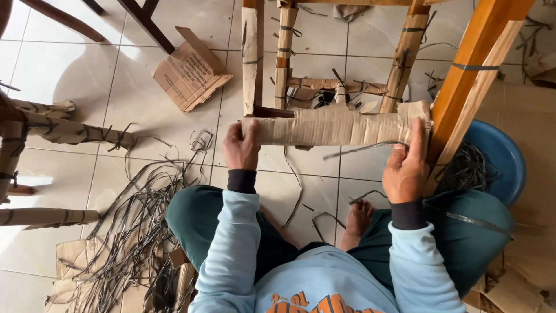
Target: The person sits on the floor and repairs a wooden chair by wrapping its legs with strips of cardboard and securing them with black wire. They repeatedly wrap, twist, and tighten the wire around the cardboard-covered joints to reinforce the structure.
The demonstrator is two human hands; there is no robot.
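Across the middle of the frame, the person is pressing a sheet of cardboard wrap [336, 126] around a horizontal rail of a wooden chair frame [472, 64] standing on the tiled floor [116, 87]. The left hand [241, 146] is clamped on the wrap's left end, thumb on top and fingers curled under, while the right hand [406, 168] is lying flat against the right end with the index finger stretching up along the edge, not closed around it. A thin dark strap [362, 149] is crossing just below the wrap toward the right hand; whether the hand is pinching it cannot be told. The cardboard looks light, creased and easily bent, so it probably springs open unless held at both ends, and it would tear if pulled hard; the strap looks stiff and springy. At the right edge a blue basin [504, 156] is holding a tangle of more dark straps. Loose straps [139, 220] are lying in the lower left, and a folded cardboard piece [191, 72] is resting in the upper left.
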